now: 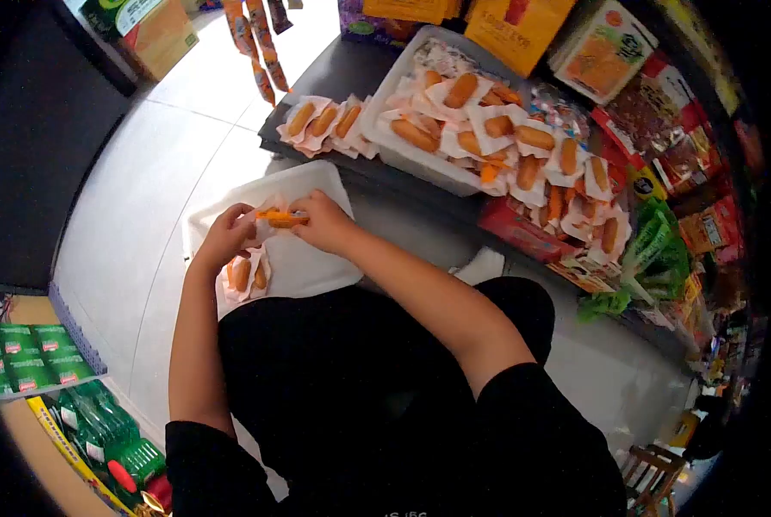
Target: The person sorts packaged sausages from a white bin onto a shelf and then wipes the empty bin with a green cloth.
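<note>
Over a white foam tray (312, 267), my left hand (226, 237) and my right hand (327, 224) hold a small orange-and-clear packet (280, 217) between them. The fingers of both hands are closed on its opposite ends. Below my left hand, a few brown sausage-shaped items (243, 274) in white wrappers lie at the tray's near left side. What is inside the held packet is too small to tell.
A white foam box (385, 146) heaped with similar wrapped items stands on a dark ledge, with more wrapped items (321, 121) beside it. Snack packages and a green leafy bundle (657, 246) are at right. Green bottles (97, 418) sit lower left; orange strips (254, 43) hang above.
</note>
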`<state>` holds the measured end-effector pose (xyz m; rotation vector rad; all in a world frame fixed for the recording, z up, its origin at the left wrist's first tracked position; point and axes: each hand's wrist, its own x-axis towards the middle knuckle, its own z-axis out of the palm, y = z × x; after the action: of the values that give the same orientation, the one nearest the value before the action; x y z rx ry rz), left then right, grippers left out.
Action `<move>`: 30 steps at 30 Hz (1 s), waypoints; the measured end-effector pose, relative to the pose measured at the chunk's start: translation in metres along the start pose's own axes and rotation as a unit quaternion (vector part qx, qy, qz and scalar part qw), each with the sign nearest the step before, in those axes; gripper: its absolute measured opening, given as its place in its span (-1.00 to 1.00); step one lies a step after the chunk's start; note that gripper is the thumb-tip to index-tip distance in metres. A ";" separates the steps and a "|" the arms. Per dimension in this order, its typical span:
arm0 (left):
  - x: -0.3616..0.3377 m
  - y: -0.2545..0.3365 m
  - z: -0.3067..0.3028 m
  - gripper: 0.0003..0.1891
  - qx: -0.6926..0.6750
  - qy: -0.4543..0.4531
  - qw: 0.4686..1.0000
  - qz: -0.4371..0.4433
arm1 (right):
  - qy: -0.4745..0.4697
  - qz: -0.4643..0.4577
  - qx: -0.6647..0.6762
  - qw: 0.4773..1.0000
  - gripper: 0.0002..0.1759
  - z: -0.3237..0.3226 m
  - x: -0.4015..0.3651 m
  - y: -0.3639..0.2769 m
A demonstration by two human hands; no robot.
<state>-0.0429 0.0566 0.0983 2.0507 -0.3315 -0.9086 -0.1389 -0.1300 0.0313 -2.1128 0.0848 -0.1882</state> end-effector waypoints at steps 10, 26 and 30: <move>-0.052 0.050 0.039 -0.59 0.042 0.045 0.993 0.105 | 0.060 -0.071 0.011 0.996 -0.38 -0.075 -0.044 -0.064; -0.100 0.162 0.213 -0.58 -0.196 -0.102 0.960 0.170 | 0.138 0.045 0.041 0.989 -0.50 -0.225 -0.221 -0.076; -0.108 0.193 0.294 -0.61 -0.227 -0.197 0.921 0.247 | 0.356 0.062 0.152 0.920 -0.52 -0.243 -0.284 -0.051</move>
<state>-0.3088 -0.1799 0.1919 1.2652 -0.7435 -0.9607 -0.4602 -0.2695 0.1714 -1.6299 0.5796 -0.8332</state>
